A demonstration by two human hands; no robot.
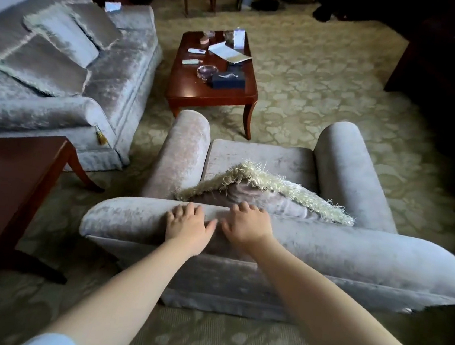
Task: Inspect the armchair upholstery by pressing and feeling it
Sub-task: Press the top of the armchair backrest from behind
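Observation:
I stand behind a grey velvet armchair point(353, 252) and look down over its rolled backrest top. My left hand point(187, 228) lies palm down on the backrest top, fingers spread and curled over the front edge. Beside it, thumbs almost touching, my right hand point(247, 225) rests flat on the same roll with its fingertips over the edge. Neither hand holds anything. A fringed cushion point(280, 198) leans against the inside of the backrest just below my fingers. The seat point(259, 156) and both round armrests are visible beyond.
A matching grey sofa point(111, 85) with several cushions stands at the left. A dark wooden coffee table point(190, 88) with papers, a tissue box and an ashtray sits ahead of the armchair. A wooden side table point(7, 181) is at my left. Patterned carpet covers the floor.

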